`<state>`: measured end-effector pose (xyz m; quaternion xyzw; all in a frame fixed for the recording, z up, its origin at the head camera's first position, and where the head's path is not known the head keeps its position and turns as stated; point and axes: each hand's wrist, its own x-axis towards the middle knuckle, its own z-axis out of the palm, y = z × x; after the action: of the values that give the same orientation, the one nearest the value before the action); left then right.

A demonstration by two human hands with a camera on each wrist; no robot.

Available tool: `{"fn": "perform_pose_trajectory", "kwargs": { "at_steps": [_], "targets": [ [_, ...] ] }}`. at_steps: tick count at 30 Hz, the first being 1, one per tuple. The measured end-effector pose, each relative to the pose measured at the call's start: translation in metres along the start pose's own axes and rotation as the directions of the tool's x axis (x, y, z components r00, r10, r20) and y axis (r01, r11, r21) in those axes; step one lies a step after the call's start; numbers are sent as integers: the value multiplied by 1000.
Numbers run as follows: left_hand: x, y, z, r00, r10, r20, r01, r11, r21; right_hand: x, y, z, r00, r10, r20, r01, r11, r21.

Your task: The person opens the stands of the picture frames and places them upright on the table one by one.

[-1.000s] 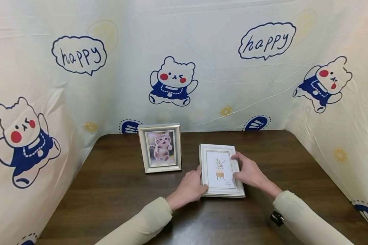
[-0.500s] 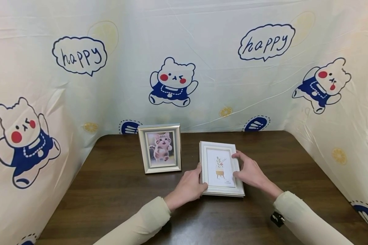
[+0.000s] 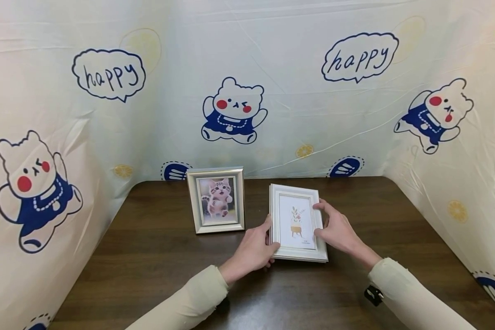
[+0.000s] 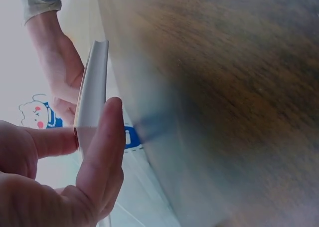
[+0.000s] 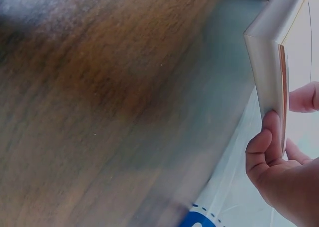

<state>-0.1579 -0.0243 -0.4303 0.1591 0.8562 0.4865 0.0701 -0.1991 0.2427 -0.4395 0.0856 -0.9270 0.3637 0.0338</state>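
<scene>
Both hands hold a white picture frame (image 3: pixel 299 253) with a drawing of a potted plant, right of centre in the head view. The frame is tilted, its upper edge raised. My left hand (image 3: pixel 251 250) grips its lower left corner, thumb on the front; in the left wrist view, fingers of that hand (image 4: pixel 94 182) curl behind the white edge (image 4: pixel 92 97). On the opposite side, my right hand (image 3: pixel 339 231) pinches the right edge. The right wrist view shows that hand's (image 5: pixel 279 172) fingers against the frame's back (image 5: pixel 266 72), with the table surface below.
A silvery picture frame (image 3: pixel 193 201) with a kitten photo stands upright left of the held one. Both are over a dark brown wooden table (image 3: pixel 148 275). Behind and beside it hangs a pale curtain (image 3: pixel 297 114) printed with bears. A black item (image 3: pixel 373 295) sits at the right wrist.
The white frame's upper edge has risen and its lower edge has moved slightly away from me, with both hands keeping their grip. The kitten frame stays in place.
</scene>
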Motion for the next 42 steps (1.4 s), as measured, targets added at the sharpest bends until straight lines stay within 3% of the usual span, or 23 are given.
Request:
{"fn": "perform_pose_trajectory", "kwargs": {
  "at_steps": [7, 15, 25, 36, 42],
  "targets": [
    [-3, 4, 0, 999, 45, -21, -46, 998, -45, 0, -5, -3, 1000, -18, -13, 18, 1000, 20],
    [-5, 3, 2, 999, -19, -41, 14, 995, -103, 1, -3, -2, 999, -31, -20, 31, 999, 17],
    [-5, 4, -4, 1000, 0, -19, -4, 982, -188, 0, -2, -3, 1000, -10, -20, 11, 999, 32],
    [-2, 8, -9, 1000, 13, -18, -16, 989, -146, -1, 0, -4, 999, -16, -41, 18, 999, 41],
    [-3, 11, -11, 1000, -5, -21, 1, 985, -175, -2, -2, -5, 998, -30, -51, 33, 998, 54]
  ]
}}
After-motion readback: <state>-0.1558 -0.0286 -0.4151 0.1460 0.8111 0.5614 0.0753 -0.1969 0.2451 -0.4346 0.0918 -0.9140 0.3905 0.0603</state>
